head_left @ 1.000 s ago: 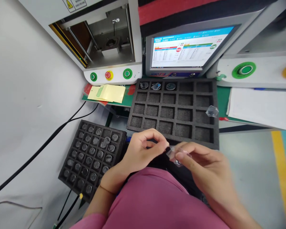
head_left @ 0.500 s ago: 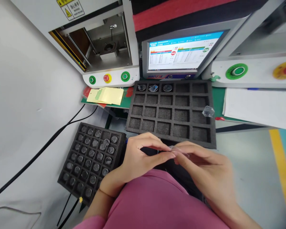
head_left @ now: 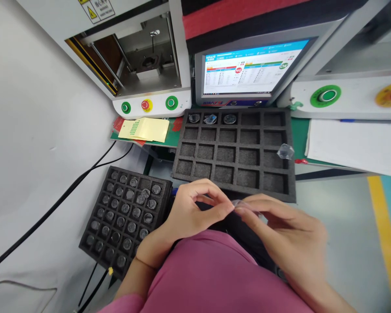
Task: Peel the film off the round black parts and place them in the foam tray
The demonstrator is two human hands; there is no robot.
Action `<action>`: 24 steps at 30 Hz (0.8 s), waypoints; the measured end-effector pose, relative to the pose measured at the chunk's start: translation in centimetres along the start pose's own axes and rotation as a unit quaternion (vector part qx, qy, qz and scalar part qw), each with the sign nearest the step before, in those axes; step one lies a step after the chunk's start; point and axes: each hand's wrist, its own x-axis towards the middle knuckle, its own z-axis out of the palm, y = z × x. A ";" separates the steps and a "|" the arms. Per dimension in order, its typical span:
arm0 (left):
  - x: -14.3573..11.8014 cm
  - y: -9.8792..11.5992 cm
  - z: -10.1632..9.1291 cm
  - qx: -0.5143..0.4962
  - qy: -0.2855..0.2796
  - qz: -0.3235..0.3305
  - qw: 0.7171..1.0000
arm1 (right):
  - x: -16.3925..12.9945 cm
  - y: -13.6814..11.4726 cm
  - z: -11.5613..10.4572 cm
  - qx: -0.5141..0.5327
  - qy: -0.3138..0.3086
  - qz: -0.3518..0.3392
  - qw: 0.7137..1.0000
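Observation:
My left hand [head_left: 200, 206] and my right hand [head_left: 282, 230] meet in front of my body, fingertips pinched close together. Between the thumb and fingers of my right hand is a thin piece of clear plastic film [head_left: 239, 203]. My left fingertips pinch at its near edge; how much they hold is too small to make out. Just beyond the hands lies a black foam tray [head_left: 233, 170] with square pockets. Several round, glassy discs, one a round disc [head_left: 230, 118], sit in its back row. A loose crumpled clear film [head_left: 285, 151] rests on its right side.
At lower left stands a second foam tray [head_left: 141, 179] filled with several round discs. Behind are a press machine [head_left: 149, 69] with buttons and a monitor [head_left: 247, 74]. Yellow cards [head_left: 145, 129] lie on the green bench, white paper [head_left: 355, 141] on the right. Black cables [head_left: 74, 187] run along the left.
My right hand has shifted slightly to the right, and more of the clear film shows between the fingertips. My left fingers have curled a little more. The trays stay as they were.

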 end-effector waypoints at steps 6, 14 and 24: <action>0.0 -0.1 0.1 -0.006 0.005 -0.015 1.000 | -0.3 0.0 0.2 -0.070 0.009 -0.077 0.995; 0.4 0.4 -0.9 0.027 -0.046 -0.048 0.997 | 0.1 0.0 -0.3 0.021 -0.054 0.061 0.996; 2.1 -1.1 -2.6 -0.132 -0.282 -0.232 0.921 | 0.9 2.0 -0.4 0.347 -0.278 0.244 0.862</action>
